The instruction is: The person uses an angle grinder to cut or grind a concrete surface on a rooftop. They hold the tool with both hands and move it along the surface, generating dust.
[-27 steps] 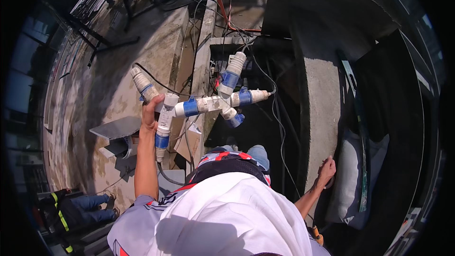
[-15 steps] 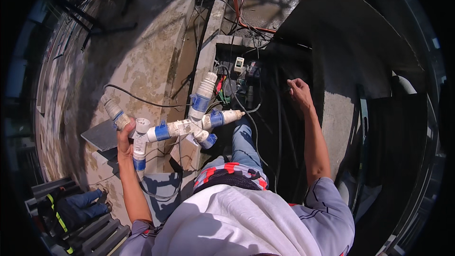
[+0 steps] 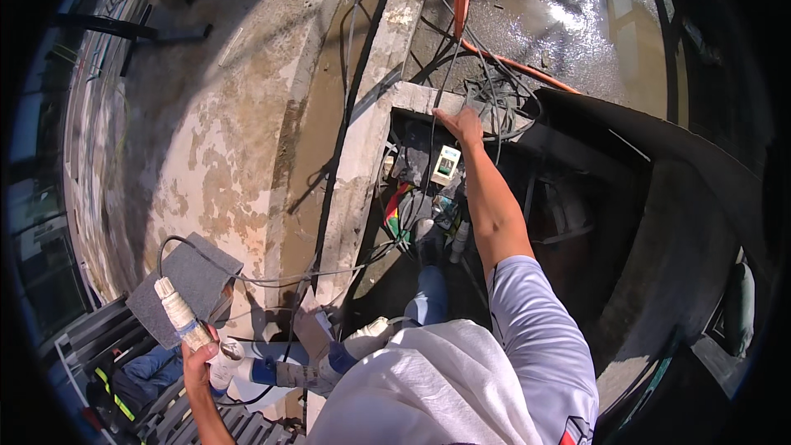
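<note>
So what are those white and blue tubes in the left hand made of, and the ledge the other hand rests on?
The white and blue tubes look like plastic pipe: smooth, slightly glossy white lengths with blue collars at the joints, held in the left hand. The ledge under the right hand appears to be bare concrete: grey, matt, rough and stained, with chipped edges.

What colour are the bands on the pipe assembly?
Blue bands on the white pipe assembly, seen in the head view.

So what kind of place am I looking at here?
Probably an outdoor building site or rooftop service area: weathered concrete floor, loose cables running into an open box, and a white-and-blue pipe assembly held in the left hand.
</note>
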### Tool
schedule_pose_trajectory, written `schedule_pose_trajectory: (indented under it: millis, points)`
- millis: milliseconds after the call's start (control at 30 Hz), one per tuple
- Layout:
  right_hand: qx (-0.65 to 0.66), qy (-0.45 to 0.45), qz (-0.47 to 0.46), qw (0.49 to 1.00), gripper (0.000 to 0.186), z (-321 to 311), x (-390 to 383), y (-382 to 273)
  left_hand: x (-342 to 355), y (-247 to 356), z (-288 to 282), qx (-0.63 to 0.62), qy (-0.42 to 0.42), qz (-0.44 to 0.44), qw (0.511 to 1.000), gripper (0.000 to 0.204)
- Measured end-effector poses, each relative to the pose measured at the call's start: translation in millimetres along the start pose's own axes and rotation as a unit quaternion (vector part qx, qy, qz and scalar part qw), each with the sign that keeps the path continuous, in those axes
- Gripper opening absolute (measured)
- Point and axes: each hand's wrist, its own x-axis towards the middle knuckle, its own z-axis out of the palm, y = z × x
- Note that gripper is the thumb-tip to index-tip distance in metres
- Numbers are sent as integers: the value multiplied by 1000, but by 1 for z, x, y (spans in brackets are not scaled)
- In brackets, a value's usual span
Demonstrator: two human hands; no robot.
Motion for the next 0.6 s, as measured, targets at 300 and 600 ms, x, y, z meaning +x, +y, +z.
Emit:
schedule_pose_trajectory:
  millis: [300, 600]
  points:
    - [-135, 100, 116, 979, 148, 42, 186, -23, 109, -9, 107, -27, -36, -138, 989, 57]
    - [361, 71, 3, 930, 25, 3, 208, 77, 144, -8, 122, 25, -95, -116, 988, 57]
